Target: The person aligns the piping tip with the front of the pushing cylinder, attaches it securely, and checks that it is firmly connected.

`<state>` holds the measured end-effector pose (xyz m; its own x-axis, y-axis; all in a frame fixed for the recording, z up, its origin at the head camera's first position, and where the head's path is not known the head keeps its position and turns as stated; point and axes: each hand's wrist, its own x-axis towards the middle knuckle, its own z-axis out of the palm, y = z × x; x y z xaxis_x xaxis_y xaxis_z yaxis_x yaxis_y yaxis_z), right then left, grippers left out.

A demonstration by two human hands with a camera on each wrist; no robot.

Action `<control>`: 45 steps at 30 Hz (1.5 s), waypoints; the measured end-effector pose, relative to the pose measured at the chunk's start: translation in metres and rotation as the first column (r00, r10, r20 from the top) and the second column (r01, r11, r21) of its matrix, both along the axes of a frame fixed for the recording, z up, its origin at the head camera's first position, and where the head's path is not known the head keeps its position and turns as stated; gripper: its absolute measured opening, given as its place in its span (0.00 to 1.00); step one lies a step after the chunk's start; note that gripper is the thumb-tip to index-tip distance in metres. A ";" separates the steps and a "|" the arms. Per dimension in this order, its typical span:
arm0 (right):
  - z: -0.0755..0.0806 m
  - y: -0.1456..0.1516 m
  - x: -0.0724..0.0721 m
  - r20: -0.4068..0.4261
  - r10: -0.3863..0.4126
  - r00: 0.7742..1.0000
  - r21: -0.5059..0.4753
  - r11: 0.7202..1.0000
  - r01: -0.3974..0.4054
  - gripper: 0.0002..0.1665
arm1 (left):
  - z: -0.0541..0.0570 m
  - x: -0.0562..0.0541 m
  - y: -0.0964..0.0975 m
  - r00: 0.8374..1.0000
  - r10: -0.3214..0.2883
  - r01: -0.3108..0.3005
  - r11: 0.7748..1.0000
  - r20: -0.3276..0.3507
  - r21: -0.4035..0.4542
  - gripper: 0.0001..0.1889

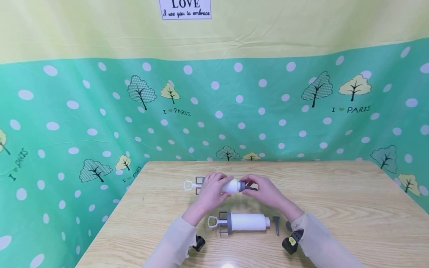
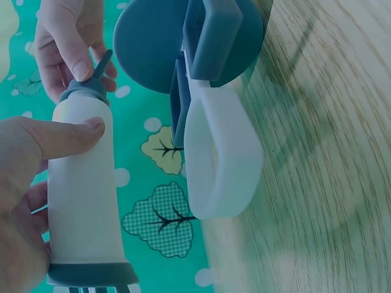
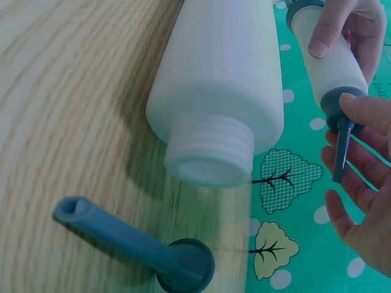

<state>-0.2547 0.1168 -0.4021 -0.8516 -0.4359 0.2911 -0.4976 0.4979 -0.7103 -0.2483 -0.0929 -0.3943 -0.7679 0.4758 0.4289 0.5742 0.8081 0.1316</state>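
Above the far part of the table, my left hand (image 1: pixel 212 190) grips the white barrel (image 1: pixel 232 186) of a large plunger syringe, which has grey finger loops and a white pull ring (image 1: pixel 188 185). My right hand (image 1: pixel 264 190) pinches the grey cap (image 3: pixel 342 104) at the syringe's front end, thumb against its side. A narrow grey nozzle (image 3: pixel 343 149) sticks out of that cap past the loosely bent fingers. Nearer on the table lies a second syringe (image 1: pixel 249 222) of the same kind, its threaded neck (image 3: pixel 211 149) bare. Beside that neck rests a loose grey nozzle (image 3: pixel 122 238) with a flared base.
A round grey piece (image 1: pixel 289 225) lies partly hidden by the right wrist, which wears a black camera strap (image 1: pixel 296 235). The wooden table (image 1: pixel 352 208) ends at a green dotted cloth (image 1: pixel 234 123) hung behind and at the sides.
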 end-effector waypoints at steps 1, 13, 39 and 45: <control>0.001 0.000 0.000 -0.004 0.000 1.000 0.000 1.000 0.000 0.21 | 0.000 0.000 0.000 1.000 -0.002 0.002 1.000 0.001 0.003 0.30; 0.005 0.002 0.000 -0.075 -0.001 0.997 0.076 0.997 0.007 0.20 | 0.002 0.001 0.001 1.000 -0.007 0.007 1.000 0.024 0.011 0.30; 0.002 0.003 -0.003 -0.015 -0.004 1.000 0.030 1.000 0.004 0.20 | 0.007 0.002 0.002 0.999 -0.018 0.018 1.000 -0.046 -0.017 0.29; 0.000 0.002 -0.005 -0.007 0.026 1.000 0.016 1.000 -0.026 0.16 | 0.005 0.002 0.001 0.999 -0.015 0.014 1.000 -0.037 -0.015 0.29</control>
<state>-0.2597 0.1187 -0.4020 -0.8377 -0.4627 0.2901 -0.5157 0.4957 -0.6988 -0.2468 -0.0923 -0.3888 -0.7447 0.4935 0.4493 0.5902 0.8013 0.0980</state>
